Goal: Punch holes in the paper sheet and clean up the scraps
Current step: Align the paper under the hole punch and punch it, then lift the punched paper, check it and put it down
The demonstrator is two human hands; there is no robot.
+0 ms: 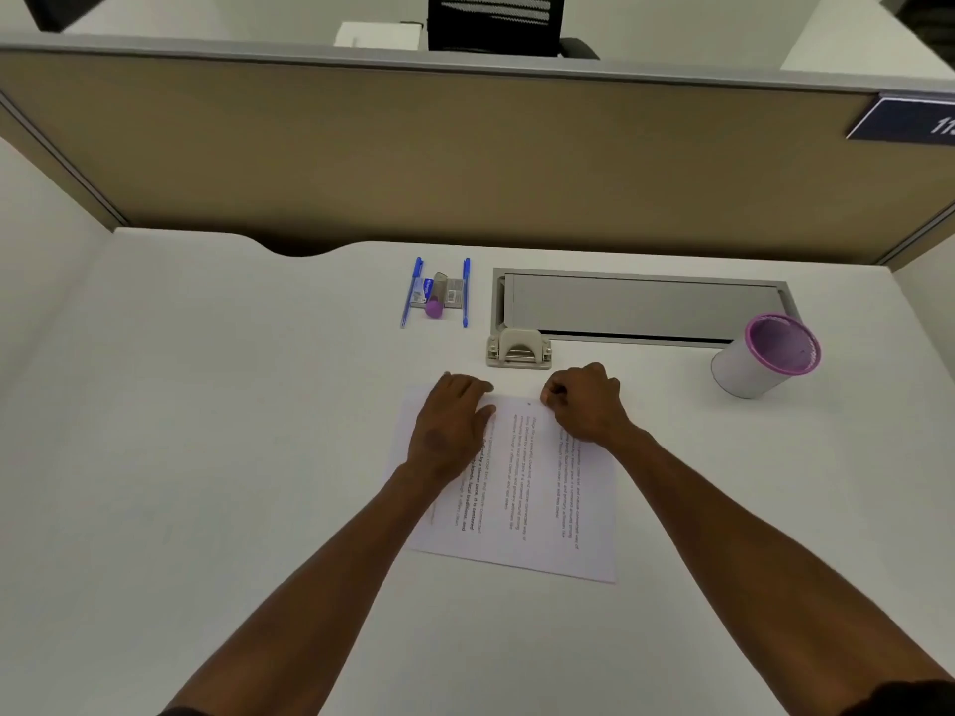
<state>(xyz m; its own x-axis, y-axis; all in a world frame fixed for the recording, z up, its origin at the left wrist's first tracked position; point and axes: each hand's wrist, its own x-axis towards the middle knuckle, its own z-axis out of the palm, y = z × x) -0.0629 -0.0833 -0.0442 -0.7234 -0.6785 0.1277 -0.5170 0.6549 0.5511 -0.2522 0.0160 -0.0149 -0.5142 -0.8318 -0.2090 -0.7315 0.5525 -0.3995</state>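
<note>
Two blue pens (411, 292) and small stationery bits lie near the desk's (206, 405) back edge, left of the hole punch (519, 348). Left hand (448, 431) lies flat, fingers straight and together, pressing the paper sheet's (522, 503) far-left corner. Sheet sits mid-desk, its far edge just short of the punch, not inserted. Right hand (586, 403) is curled at the far edge, seemingly pinching something there; can't tell what. Purple-rimmed cup (765, 361) stands toward the right edge. Judgement: one small dark mark near the far edge may be a hole; unclear. No scraps visible; cleanup remains.
</note>
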